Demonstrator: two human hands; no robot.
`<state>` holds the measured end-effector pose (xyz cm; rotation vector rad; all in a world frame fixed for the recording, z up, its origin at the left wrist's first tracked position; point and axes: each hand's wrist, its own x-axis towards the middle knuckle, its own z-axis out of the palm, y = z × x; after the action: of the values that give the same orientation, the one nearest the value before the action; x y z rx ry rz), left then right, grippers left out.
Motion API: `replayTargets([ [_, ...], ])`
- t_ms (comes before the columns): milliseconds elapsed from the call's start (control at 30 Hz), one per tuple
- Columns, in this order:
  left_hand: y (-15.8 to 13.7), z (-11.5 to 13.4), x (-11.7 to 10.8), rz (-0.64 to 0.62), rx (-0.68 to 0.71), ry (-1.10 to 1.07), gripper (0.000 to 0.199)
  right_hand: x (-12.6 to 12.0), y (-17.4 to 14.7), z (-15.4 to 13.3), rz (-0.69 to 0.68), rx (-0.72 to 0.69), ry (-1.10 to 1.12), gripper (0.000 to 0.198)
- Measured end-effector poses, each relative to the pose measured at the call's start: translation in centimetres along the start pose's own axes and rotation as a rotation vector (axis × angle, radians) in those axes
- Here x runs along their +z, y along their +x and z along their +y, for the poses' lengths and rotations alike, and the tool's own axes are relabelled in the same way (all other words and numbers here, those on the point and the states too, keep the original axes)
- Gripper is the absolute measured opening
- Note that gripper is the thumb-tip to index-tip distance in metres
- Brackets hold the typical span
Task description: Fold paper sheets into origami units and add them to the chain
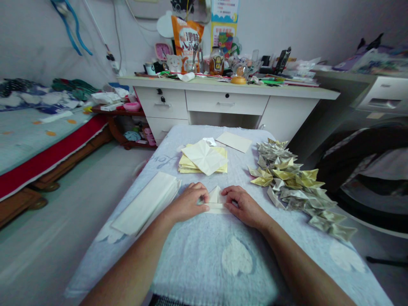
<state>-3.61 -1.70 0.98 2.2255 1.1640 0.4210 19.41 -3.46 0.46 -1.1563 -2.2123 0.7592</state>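
Note:
A small piece of cream folded paper [216,207] lies on the cloth-covered table, with a pointed triangular flap standing at its far side. My left hand [190,200] pinches its left end between thumb and fingers. On the right end, my right hand [240,204] grips the paper in the same way. Just beyond my hands sits a stack of yellow paper [185,165], topped by a creased white sheet [205,156]. To the left lies a long bundle of white paper [146,202]. Many folded gold and silver paper pieces [293,182] are heaped to the right.
A pale flat card [234,141] lies near the table's far end. Behind stands a white desk [228,100] crowded with jars, a bag and papers. A bed [47,140] is on the left, and a washing machine [379,97] stands on the right.

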Motion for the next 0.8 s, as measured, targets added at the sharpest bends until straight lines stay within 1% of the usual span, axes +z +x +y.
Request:
replayTargets([
  [67,0.01,-0.04,-0.14,-0.001,-0.004,-0.016,0.017,-0.18,-0.04,0.07,-0.001,-0.003,0.022,0.012],
  [133,0.02,-0.05,-0.15,0.002,-0.005,-0.017,0.019,-0.33,-0.10,0.13,-0.010,-0.008,0.028,0.010],
  [267,-0.01,0.01,-0.03,-0.005,-0.002,-0.013,0.013,-0.53,-0.17,0.17,-0.050,-0.029,0.006,0.015],
  [333,0.00,0.05,0.02,0.006,0.001,-0.005,0.008,-0.51,-0.16,0.20,-0.055,-0.027,-0.011,0.013],
  [567,0.35,0.07,0.08,0.067,0.019,0.006,0.009,-0.18,-0.16,0.45,0.019,-0.022,0.017,0.006],
  [700,0.36,0.08,0.26,0.083,0.003,-0.019,0.009,-0.08,-0.02,0.32,0.047,-0.011,0.009,0.007],
  [800,0.35,0.24,0.33,0.074,-0.043,-0.056,0.008,0.02,0.11,0.17,0.073,0.016,-0.017,0.006],
])
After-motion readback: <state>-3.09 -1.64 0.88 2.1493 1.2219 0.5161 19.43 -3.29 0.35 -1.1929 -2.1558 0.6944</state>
